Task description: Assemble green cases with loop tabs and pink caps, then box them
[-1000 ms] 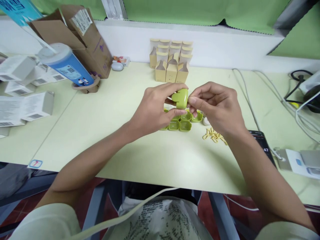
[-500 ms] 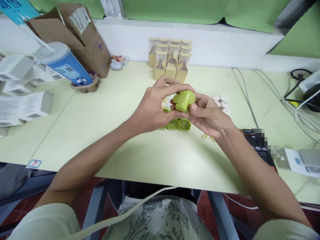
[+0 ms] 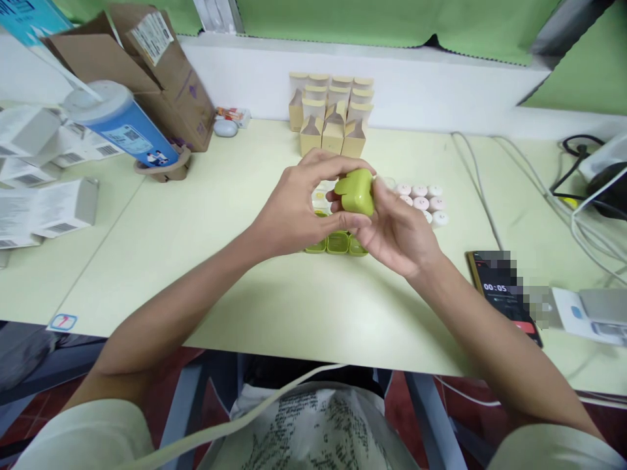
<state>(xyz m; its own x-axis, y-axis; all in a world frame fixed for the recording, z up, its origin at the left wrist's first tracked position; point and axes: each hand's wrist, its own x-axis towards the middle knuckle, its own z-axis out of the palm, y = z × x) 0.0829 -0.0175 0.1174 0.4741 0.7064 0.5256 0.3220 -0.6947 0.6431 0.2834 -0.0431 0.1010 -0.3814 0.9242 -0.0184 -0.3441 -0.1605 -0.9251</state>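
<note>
Both hands meet above the middle of the pale table (image 3: pixel 235 215) around a small green plastic case (image 3: pixel 356 190). My left hand (image 3: pixel 296 209) pinches it from the left, thumb below and fingers curled over the top. My right hand (image 3: pixel 399 228) cups it from underneath and the right, palm turned up. Below the hands lies a row of open green case halves (image 3: pixel 337 243). A cluster of small white and pink round pieces (image 3: pixel 422 201) sits just right of the hands.
Several small yellow cartons (image 3: pixel 332 116) stand at the back. A blue-and-white tube (image 3: pixel 120 124) and a brown cardboard box (image 3: pixel 161 72) are at back left, white boxes (image 3: pixel 49 205) at far left. A phone (image 3: pixel 504 294) and cables (image 3: pixel 539 196) lie right.
The right hand has rolled palm-up and slid under the green case, which turned in the fingers. The view shifted, baring the round pieces and the phone.
</note>
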